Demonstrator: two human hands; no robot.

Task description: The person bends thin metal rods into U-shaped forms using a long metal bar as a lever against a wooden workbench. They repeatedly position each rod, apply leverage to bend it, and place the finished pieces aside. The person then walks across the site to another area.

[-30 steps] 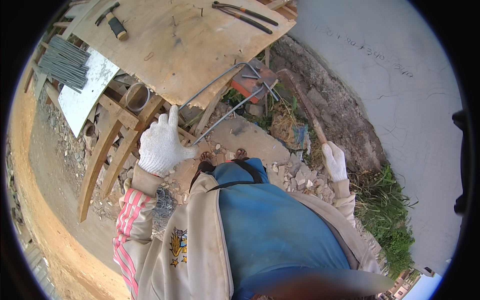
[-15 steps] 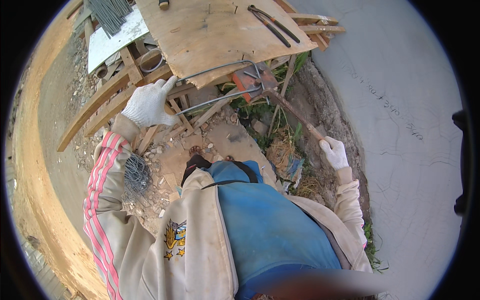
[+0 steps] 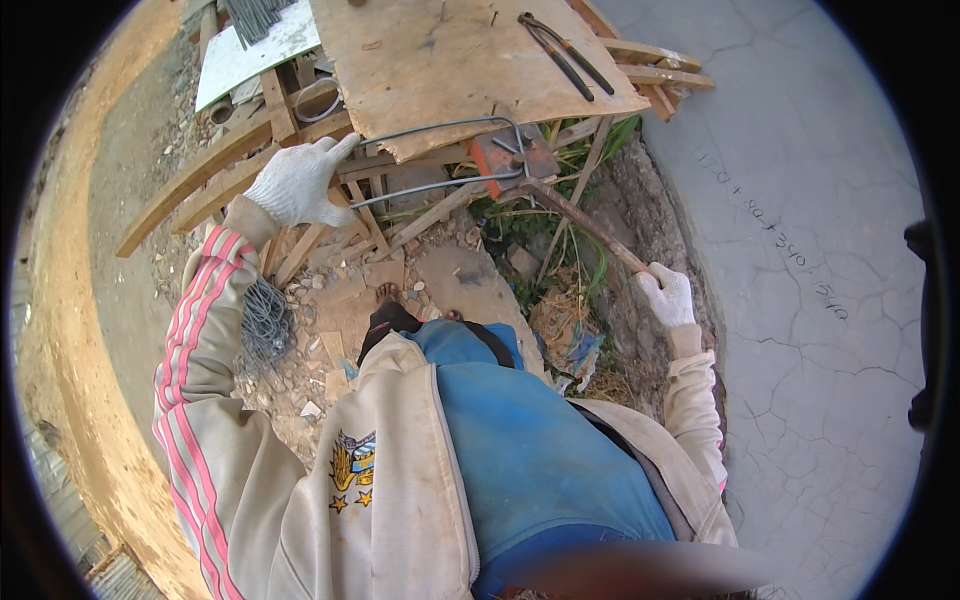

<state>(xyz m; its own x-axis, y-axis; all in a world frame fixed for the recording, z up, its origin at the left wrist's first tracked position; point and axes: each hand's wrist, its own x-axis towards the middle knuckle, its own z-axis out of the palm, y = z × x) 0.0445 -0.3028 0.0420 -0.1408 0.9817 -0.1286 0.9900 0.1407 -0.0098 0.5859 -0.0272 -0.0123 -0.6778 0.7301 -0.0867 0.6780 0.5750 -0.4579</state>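
Observation:
A steel rod (image 3: 430, 186) bent into a long U lies across an orange-and-grey bending block (image 3: 493, 160) at the edge of the plywood. My left hand (image 3: 295, 185), in a white knitted glove, grips the rod's two legs at their left ends, index finger along the upper one and thumb by the lower. My right hand (image 3: 668, 297), also gloved, is closed round the lower end of a rusty metal bar (image 3: 595, 228). The bar's upper end meets the rod at small pins on the block; their exact contact is too small to make out.
A plywood board (image 3: 430, 60) carries long-handled pincers (image 3: 568, 58) and upright nails. Wooden beams (image 3: 195, 195) stick out at the left, near a white board (image 3: 255, 55) with cut rods. Coiled wire (image 3: 265, 325) lies on rubble. A cracked grey wall (image 3: 800, 200) rises at the right.
The view has shifted slightly, so the board and pincers appear further right and higher. Both hands keep their grips, and the rod, bar and block hold nearly the same arrangement.

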